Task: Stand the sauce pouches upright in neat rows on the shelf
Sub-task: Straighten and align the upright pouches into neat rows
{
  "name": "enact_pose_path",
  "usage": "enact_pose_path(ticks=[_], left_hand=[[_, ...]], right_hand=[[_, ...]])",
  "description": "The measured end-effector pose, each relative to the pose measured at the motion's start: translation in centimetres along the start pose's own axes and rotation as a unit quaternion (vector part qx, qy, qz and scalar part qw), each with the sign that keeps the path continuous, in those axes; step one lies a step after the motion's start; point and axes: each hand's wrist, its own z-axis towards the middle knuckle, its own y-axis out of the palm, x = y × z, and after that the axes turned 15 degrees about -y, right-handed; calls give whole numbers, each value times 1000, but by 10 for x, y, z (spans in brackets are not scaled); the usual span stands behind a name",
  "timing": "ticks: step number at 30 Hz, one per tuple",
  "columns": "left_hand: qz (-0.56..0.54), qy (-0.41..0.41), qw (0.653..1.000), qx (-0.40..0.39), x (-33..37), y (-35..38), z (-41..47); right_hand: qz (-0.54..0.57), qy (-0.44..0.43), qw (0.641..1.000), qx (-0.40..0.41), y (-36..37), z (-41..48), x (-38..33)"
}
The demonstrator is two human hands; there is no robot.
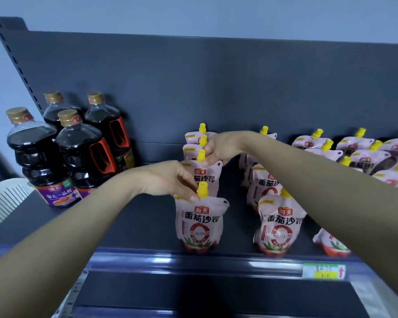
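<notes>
Gripping front pouch with left fingers, second pouch with right fingers — both upright

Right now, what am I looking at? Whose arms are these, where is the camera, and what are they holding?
No machine here: a person's two bare arms, filmed by a camera worn on their head, looking down at a dark store shelf. The left hand pinches the top of the front tomato sauce pouch by its yellow cap; the right hand grips the cap of the pouch behind it. A second row of pouches stands beside them; unsorted pouches lie at the far right. Dark soy sauce bottles stand at the left.
</notes>
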Motion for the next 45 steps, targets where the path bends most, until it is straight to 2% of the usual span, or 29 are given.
enact_pose_path(ticks=[4,9,32,45], left_hand=[[-27,7,1000,6,-5,10,-1],[37,-5,999,31,-12,20,-1],[-17,8,998,67,-19,28,-8],[34,33,993,108,-16,22,-7]], right_hand=[[-2,6,1000,24,7,-3,-2],[8,4,999,39,15,-7,-1],[8,-3,998,54,25,-16,-4],[-188,-4,981,57,26,-27,-18]])
